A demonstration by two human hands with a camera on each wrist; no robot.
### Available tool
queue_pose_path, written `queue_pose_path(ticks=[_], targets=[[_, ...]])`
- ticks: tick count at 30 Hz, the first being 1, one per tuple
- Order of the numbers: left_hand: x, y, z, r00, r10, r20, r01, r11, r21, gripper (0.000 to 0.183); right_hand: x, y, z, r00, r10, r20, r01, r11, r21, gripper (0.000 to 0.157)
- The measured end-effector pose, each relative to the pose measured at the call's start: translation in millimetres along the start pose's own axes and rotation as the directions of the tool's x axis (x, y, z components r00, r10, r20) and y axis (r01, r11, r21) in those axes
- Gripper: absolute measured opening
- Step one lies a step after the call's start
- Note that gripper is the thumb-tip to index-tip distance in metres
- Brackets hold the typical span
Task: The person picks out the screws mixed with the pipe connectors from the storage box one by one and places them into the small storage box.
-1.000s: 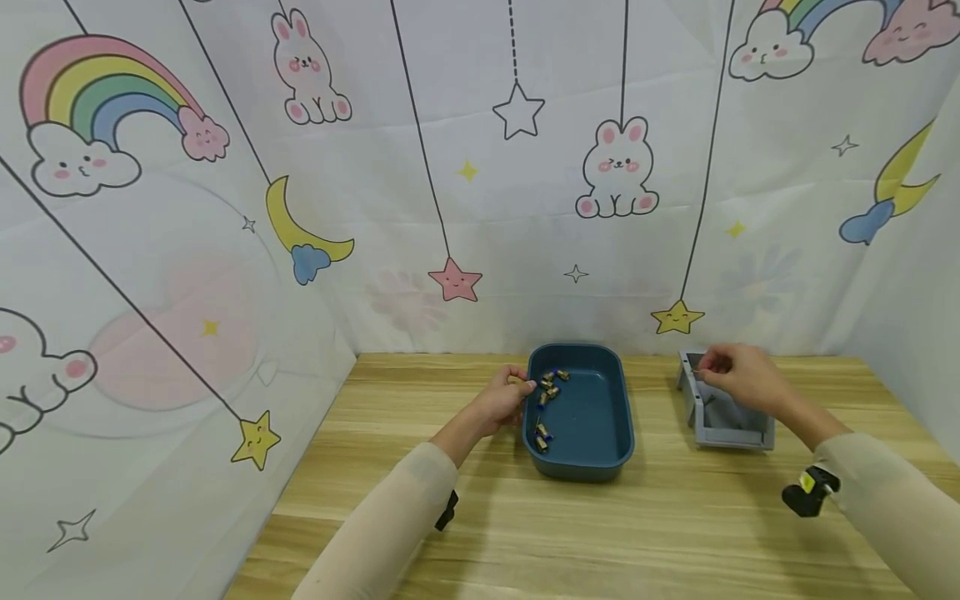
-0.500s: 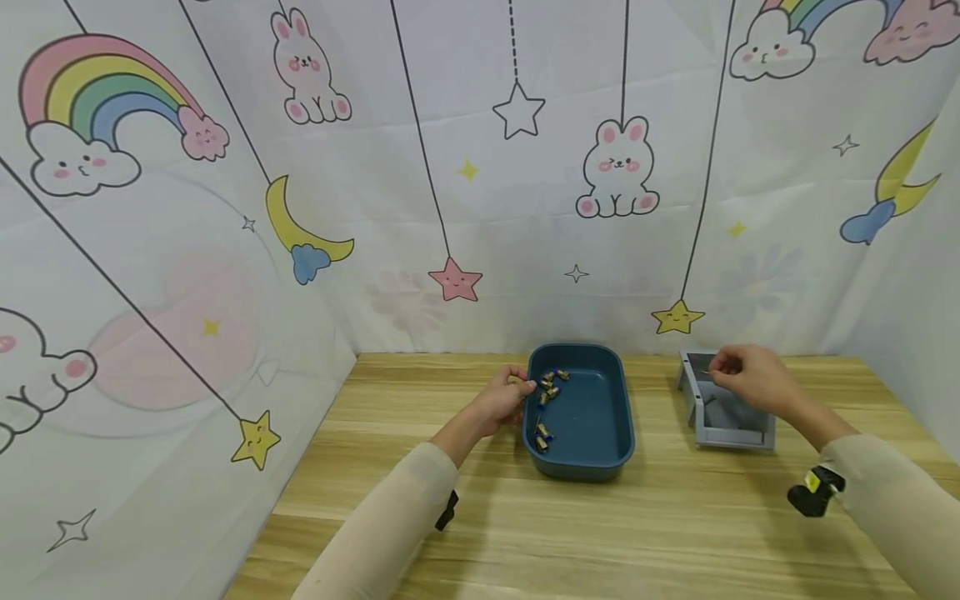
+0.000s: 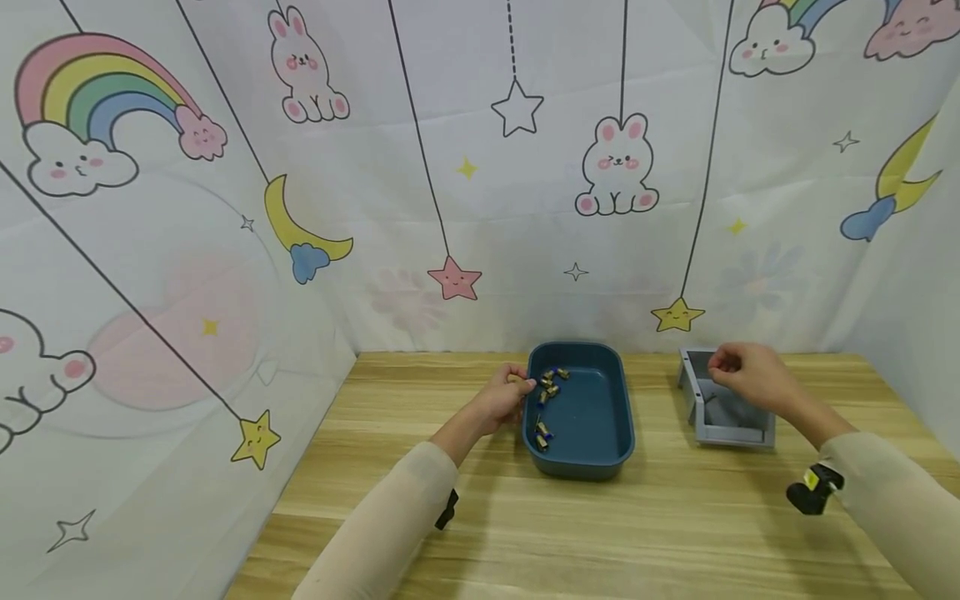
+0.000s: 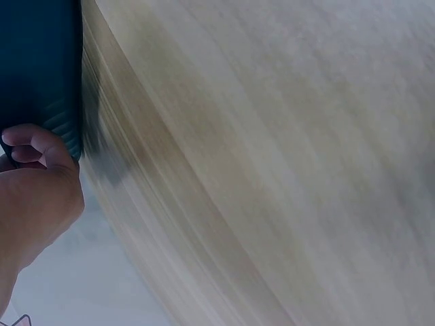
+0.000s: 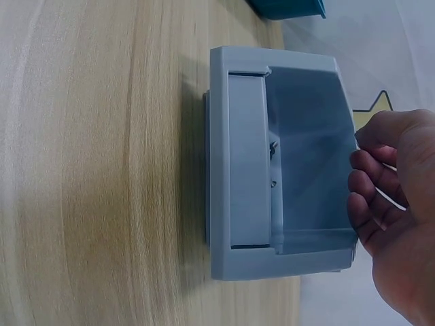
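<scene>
On the left, my left hand (image 3: 502,398) grips the near-side wall of a dark blue plastic tub (image 3: 581,467); the left wrist view shows its fingers curled at the edge. Several small brass-coloured pieces with blue ends (image 3: 544,431) lie along the tub's left side. My right hand (image 3: 746,373) hovers over the back of a grey open-topped box (image 5: 248,163), thumb and forefinger brought together. Whether a thin piece is still between them I cannot tell. Inside the box, small dark metal bits (image 5: 274,149) lie along the bottom edge of a panel.
Both containers stand on a wood-grain table (image 3: 600,533), with a strip of tabletop between them. A white cloth backdrop (image 3: 517,200) with cartoon prints rises right behind the table's back edge. A black wrist camera (image 3: 814,490) hangs below the right sleeve.
My right hand has shifted slightly right over the grey box. The thin piece seen at its fingertips in the earlier frames no longer shows. The left hand and the tub stay put.
</scene>
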State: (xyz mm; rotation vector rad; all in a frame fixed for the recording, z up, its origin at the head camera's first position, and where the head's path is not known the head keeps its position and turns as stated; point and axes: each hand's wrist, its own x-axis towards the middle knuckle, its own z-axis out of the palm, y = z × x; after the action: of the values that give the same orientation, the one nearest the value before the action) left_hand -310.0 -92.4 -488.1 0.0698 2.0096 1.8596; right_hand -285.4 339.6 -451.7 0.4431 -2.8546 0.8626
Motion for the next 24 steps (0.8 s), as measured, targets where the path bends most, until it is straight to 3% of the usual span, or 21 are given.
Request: queue_pose_path(ticks=[9,24], targets=[[0.0,0.1,1.8,1.000,-0.006,-0.003,0.006,1.000,0.002,0.026,2,-7,3.0,1.000,-0.004,0.006,0.003,1.000,0.004,0.006],[-2.6,3.2,1.1,1.000,-0.005,0.001,0.005,1.000,0.005,0.028,10,-39,12.4,1.000,-0.026,0.014,0.026,0.999,0.037,0.006]])
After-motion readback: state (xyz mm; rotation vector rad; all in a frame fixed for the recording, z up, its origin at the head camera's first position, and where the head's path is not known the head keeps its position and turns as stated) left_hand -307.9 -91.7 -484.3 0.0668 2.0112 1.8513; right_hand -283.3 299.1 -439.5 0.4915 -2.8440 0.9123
